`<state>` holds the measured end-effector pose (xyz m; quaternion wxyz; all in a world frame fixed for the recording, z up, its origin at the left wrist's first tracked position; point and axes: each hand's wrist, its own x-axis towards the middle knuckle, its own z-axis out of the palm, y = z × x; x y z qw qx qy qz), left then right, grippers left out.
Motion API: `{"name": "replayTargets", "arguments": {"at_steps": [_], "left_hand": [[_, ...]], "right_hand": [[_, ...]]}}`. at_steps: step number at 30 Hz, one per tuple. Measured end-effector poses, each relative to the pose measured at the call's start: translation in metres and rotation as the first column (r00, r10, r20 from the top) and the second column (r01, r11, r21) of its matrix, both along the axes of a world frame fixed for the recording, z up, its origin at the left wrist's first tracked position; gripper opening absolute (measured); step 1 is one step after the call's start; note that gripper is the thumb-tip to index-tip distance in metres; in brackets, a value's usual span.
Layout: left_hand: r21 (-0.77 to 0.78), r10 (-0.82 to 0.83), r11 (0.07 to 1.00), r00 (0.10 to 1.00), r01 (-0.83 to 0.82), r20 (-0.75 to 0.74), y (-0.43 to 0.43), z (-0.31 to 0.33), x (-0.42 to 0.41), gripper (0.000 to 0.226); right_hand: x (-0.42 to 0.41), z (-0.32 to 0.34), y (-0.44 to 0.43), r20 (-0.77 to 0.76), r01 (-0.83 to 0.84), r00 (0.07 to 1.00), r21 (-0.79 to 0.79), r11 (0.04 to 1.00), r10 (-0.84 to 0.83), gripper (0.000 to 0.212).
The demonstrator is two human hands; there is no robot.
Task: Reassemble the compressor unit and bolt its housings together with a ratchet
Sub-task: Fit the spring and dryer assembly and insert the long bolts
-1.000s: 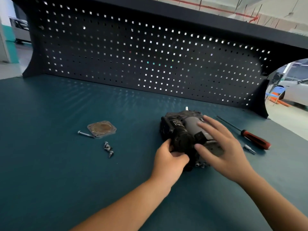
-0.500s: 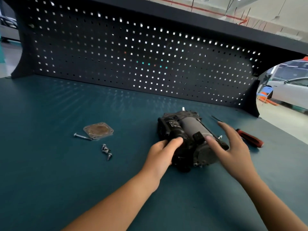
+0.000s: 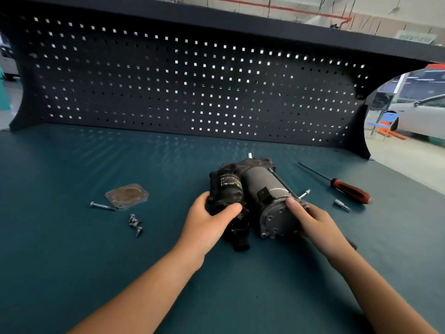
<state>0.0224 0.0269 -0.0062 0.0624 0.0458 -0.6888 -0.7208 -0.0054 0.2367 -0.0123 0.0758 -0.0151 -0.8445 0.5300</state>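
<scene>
At the left of the frame, on the teal bench (image 3: 72, 261), a long bolt (image 3: 102, 206) lies just beside the lower left edge of a flat, rust-stained plate (image 3: 127, 196). Below and right of them sits a small cluster of screws (image 3: 135, 224), apart from the plate.

Left of centre, the left hand (image 3: 204, 221) grasps the compressor (image 3: 255, 196), with its fingers and thumb curled round the black housing on the unit's left side. The compressor lies on its side on the bench at the centre of the frame, with its grey cylinder running away towards the pegboard (image 3: 192, 88) and its round end cap facing the camera. The right hand (image 3: 313, 222) grasps that cap, the thumb lying on its upper rim and the fingers wrapped round its right side. A bolt end sticks out of the unit just above this hand.

Further right, a small bit (image 3: 342, 205) lies on the bench near a red-handled screwdriver (image 3: 337, 184), whose shaft points to the upper left. A white car (image 3: 421, 116) stands at the far right edge.
</scene>
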Motion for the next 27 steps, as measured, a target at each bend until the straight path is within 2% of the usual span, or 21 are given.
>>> {"name": "replayTargets", "arguments": {"at_steps": [3, 5, 9, 13, 15, 19, 20, 22, 24, 25, 26, 27], "left_hand": [[0.041, 0.029, 0.999, 0.998, -0.032, 0.055, -0.022, 0.001, 0.004, 0.037], [0.058, 0.023, 0.998, 0.997, -0.027, 0.069, -0.042, 0.001, 0.008, 0.033], [0.031, 0.045, 0.998, 0.996, -0.048, 0.073, -0.075, 0.002, 0.013, 0.043], [0.037, 0.105, 0.993, 0.991, -0.108, 0.082, -0.094, 0.003, 0.003, 0.018], [0.047, 0.114, 0.992, 0.99, -0.119, 0.087, -0.099, 0.003, -0.006, 0.02], [0.095, 0.179, 0.978, 0.979, -0.188, 0.093, -0.103, 0.001, -0.031, 0.01], [0.077, 0.188, 0.978, 0.978, -0.195, 0.091, -0.102, 0.001, -0.037, 0.015], [-0.013, 0.207, 0.978, 0.975, -0.207, 0.08, -0.1, 0.002, -0.051, 0.033], [-0.197, 0.262, 0.949, 0.964, -0.247, 0.053, -0.1, 0.007, -0.059, 0.044], [-0.359, 0.306, 0.89, 0.952, -0.281, 0.013, -0.101, 0.01, -0.061, 0.048], [-0.557, 0.35, 0.766, 0.935, -0.322, -0.058, -0.101, 0.012, -0.059, 0.052], [-0.705, 0.357, 0.592, 0.911, -0.39, -0.205, -0.099, 0.014, -0.054, 0.053]], "right_hand": [[-0.001, -0.002, 0.0, -0.006, -0.021, 1.0, -0.025, 0.999, 0.021, 0.082], [-0.003, -0.001, -0.001, -0.005, -0.011, 1.0, -0.065, 0.998, 0.011, 0.091], [-0.004, -0.002, -0.004, 0.008, -0.065, 0.998, -0.12, 0.991, 0.066, 0.069], [-0.003, -0.002, -0.006, -0.01, -0.068, 0.998, -0.135, 0.988, 0.067, 0.043], [-0.002, -0.003, -0.007, -0.01, -0.057, 0.998, -0.144, 0.988, 0.056, 0.04], [-0.001, -0.004, -0.007, -0.02, -0.052, 0.999, -0.171, 0.984, 0.049, 0.037], [-0.001, -0.005, -0.008, -0.021, -0.047, 0.999, -0.174, 0.984, 0.044, 0.04], [-0.001, -0.006, -0.008, -0.026, -0.035, 0.999, -0.173, 0.984, 0.031, 0.045], [0.0, -0.007, -0.008, -0.031, -0.033, 0.999, -0.178, 0.984, 0.028, 0.036], [0.0, -0.007, -0.008, -0.033, -0.035, 0.999, -0.181, 0.983, 0.029, 0.031], [0.001, -0.007, -0.008, -0.037, -0.037, 0.999, -0.184, 0.982, 0.03, 0.029], [0.0, -0.008, -0.008, -0.046, -0.038, 0.998, -0.183, 0.982, 0.03, 0.031]]}}
